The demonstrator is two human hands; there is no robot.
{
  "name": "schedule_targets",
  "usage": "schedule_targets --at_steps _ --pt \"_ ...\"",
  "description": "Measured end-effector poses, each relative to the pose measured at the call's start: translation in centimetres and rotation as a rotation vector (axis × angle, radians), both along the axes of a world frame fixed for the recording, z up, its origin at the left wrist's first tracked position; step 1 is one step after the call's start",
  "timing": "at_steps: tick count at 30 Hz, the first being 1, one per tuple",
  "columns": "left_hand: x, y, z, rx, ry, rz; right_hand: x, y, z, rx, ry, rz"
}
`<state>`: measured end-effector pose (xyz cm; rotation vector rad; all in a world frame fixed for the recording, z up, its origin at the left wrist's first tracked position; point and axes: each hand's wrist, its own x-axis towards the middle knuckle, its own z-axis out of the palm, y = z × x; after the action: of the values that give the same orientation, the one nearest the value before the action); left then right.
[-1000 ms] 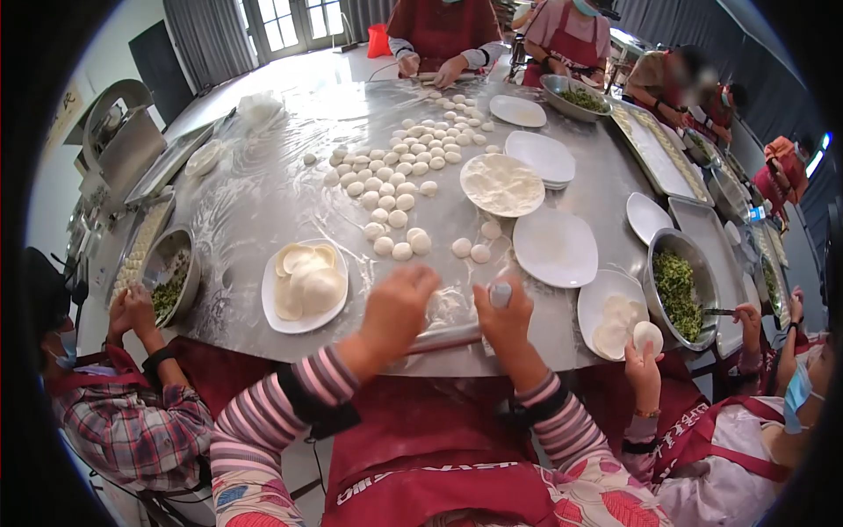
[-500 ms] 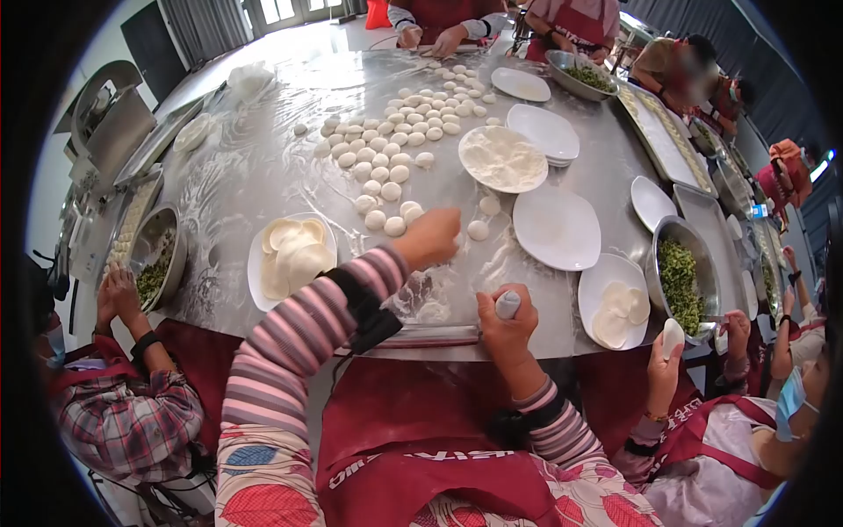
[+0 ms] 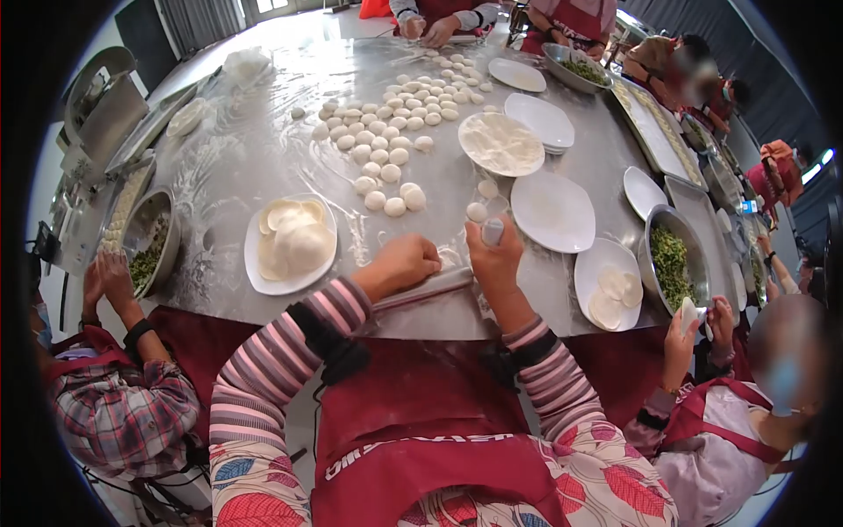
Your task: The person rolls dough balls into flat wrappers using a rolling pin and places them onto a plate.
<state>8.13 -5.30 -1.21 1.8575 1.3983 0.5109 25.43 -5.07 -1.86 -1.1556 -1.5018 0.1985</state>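
Note:
My right hand [image 3: 497,261] is closed around a rolling pin [image 3: 426,288], whose pale handle end [image 3: 493,231] sticks up out of the fist. The pin lies slanted over the floured metal table near its front edge. Just behind it is my left hand [image 3: 399,265], fingers curled with the tips down by the tabletop; I cannot tell what they hold. Beyond my hands, small dough rounds [image 3: 394,206] spread across the table. A white plate [image 3: 256,268] with a stack of flat dough wrappers [image 3: 299,241] stands to the left of my left hand.
A bowl of flour [image 3: 500,143], an unfilled white plate [image 3: 551,211] and a plate of wrappers [image 3: 615,294] stand right. Steel bowls of green filling [image 3: 672,268] [image 3: 154,255] stand at both sides. Co-workers' hands [image 3: 683,338] [image 3: 112,281] work beside me; another person [image 3: 439,26] is opposite.
My left hand has drawn back from the dough rounds toward the rolling pin. My right hand has moved forward with the pin, which now slants. The view has shifted slightly.

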Motion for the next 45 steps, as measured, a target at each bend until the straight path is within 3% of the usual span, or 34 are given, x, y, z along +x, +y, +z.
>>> schedule_targets --at_steps 3,6,7,9,14,17,20,24,26,28,30,33,36,38,41,43,45 --pt "-0.2 0.2 0.5 0.016 0.044 -0.161 0.3 -1.5 0.4 -0.062 0.005 -0.044" --pt "-0.8 -0.9 -0.6 0.104 0.075 -0.035 1.6 -4.8 -1.1 -0.175 0.119 -0.012" --pt "-1.0 -0.8 -0.6 0.025 0.044 -0.026 1.3 -4.0 -1.1 -0.176 0.120 -0.010" --pt "-0.5 -0.8 -0.6 -0.004 0.032 -0.038 0.8 -2.2 -1.1 -0.053 -0.037 -0.090" --pt "0.2 0.7 -0.5 -0.001 0.026 -0.100 -0.5 0.4 0.3 0.147 -0.062 -0.059" --pt "-1.4 0.1 0.1 -0.028 0.006 -0.081 1.5 -4.4 -0.9 -0.094 0.042 -0.015" --pt "-1.2 -1.1 -0.6 -0.064 0.046 -0.134 1.0 -3.4 -0.3 0.003 -0.067 -0.111" --pt "-0.3 0.5 -1.2 0.074 0.086 -0.090 -0.6 1.1 -0.3 -0.028 -0.045 -0.054" --pt "-0.4 0.0 -0.9 0.034 0.058 -0.193 0.9 -0.5 -2.0 0.042 -0.076 -0.087" --pt "-0.7 -0.9 0.0 -0.028 0.076 -0.188 2.0 -4.9 -1.1 -0.157 0.019 -0.020" --pt "-0.8 -0.6 -0.9 -0.102 -0.058 -0.190 1.9 -5.5 -1.1 -0.094 0.080 -0.008" --pt "1.0 0.2 -0.5 0.006 0.111 -0.188 0.4 -0.7 -0.5 0.000 -0.008 -0.031" --pt "0.8 1.5 -1.8 0.036 0.068 -0.223 -0.1 0.8 -0.9 0.067 -0.020 -0.005" --pt "0.3 0.4 -1.3 0.091 0.152 -0.268 1.2 -2.4 -1.0 -0.057 -0.005 -0.041" --pt "-0.4 0.2 -1.7 0.031 0.037 -0.178 2.2 -5.7 -1.6 -0.126 0.074 -0.009" --pt "0.1 0.0 -1.1 -0.106 0.053 -0.170 1.0 -3.2 -1.4 -0.081 0.049 -0.037" --pt "1.1 0.5 -0.9 -0.052 0.067 -0.131 0.4 -0.3 -1.0 -0.019 0.014 -0.051"
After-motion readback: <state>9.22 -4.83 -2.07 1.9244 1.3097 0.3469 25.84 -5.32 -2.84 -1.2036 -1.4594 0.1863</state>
